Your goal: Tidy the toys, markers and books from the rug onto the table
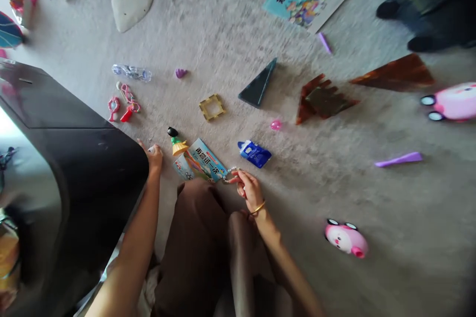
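My right hand (252,191), with a gold bangle at its wrist, pinches a beaded string (229,173) beside the edge of a blue picture book (207,157). Close to the dark cabinet, my left hand (154,157) has its fingers closed round something small and whitish (150,148), too small to name. A small doll in a yellow skirt (179,146) lies between my left hand and the book. Just beyond my right hand is a blue packet (255,152). My knees partly cover the book.
A dark glossy cabinet (92,173) stands at the left. Toys are scattered over the grey carpet (208,34): a yellow square frame (211,107), triangular tiles (259,84), pink toy cars (345,237) and purple sticks (399,159). Another person's legs (427,5) are at the upper right.
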{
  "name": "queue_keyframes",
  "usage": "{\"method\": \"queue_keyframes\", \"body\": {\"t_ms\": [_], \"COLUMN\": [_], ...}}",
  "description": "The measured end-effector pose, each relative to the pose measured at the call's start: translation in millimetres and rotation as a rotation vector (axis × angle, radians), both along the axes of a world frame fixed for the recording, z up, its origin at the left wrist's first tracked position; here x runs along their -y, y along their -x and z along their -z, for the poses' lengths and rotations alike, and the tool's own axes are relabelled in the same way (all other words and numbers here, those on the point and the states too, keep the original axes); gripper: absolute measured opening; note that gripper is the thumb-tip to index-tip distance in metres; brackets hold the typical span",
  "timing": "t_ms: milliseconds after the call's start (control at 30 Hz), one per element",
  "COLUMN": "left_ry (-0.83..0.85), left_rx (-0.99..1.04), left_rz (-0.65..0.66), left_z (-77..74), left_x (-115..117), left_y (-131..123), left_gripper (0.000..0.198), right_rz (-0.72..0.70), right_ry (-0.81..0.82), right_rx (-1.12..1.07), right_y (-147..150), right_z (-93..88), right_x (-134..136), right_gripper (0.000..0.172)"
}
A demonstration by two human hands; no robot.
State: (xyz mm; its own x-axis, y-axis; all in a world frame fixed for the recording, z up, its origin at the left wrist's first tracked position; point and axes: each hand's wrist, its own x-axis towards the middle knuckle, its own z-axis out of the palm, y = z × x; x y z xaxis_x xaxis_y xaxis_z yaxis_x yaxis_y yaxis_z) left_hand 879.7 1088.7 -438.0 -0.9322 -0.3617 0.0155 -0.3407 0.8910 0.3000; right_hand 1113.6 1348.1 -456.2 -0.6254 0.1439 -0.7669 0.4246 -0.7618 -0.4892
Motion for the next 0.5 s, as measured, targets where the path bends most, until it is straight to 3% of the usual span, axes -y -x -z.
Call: {"method": "queue_keyframes", "body": {"t_ms": [167,333,400,500], "left_ry": [0.069,0.126,0.112,0.001], "left_rx": [-0.128,-0.188,-0.225,-0.345], "left_rz": [-0.104,-0.147,-0.129,-0.002], "left_z": [15.0,27.1,27.7,27.3], "left_x": [4.5,11.9,9.8,-4.3], "left_y": [32.8,32.0,26.2,14.0], "left_gripper": [0.017,0.009,0.009,0.01], "right_rz": [-0.031,-0.108,-0.155,-0.23], "right_ry": [-0.016,-0.088,-0.206,-0.633], "right_rx": [0.046,0.079,0.058,0.031], "right_y": [-2.4,5.5,8.5,2.9], "right_z": [6.4,3.8,-0.2,0.8], "right_x": [-1.1,4.0,-3.9,-40.1], "right_gripper": [0.04,0.038,0.037,0.036]}}
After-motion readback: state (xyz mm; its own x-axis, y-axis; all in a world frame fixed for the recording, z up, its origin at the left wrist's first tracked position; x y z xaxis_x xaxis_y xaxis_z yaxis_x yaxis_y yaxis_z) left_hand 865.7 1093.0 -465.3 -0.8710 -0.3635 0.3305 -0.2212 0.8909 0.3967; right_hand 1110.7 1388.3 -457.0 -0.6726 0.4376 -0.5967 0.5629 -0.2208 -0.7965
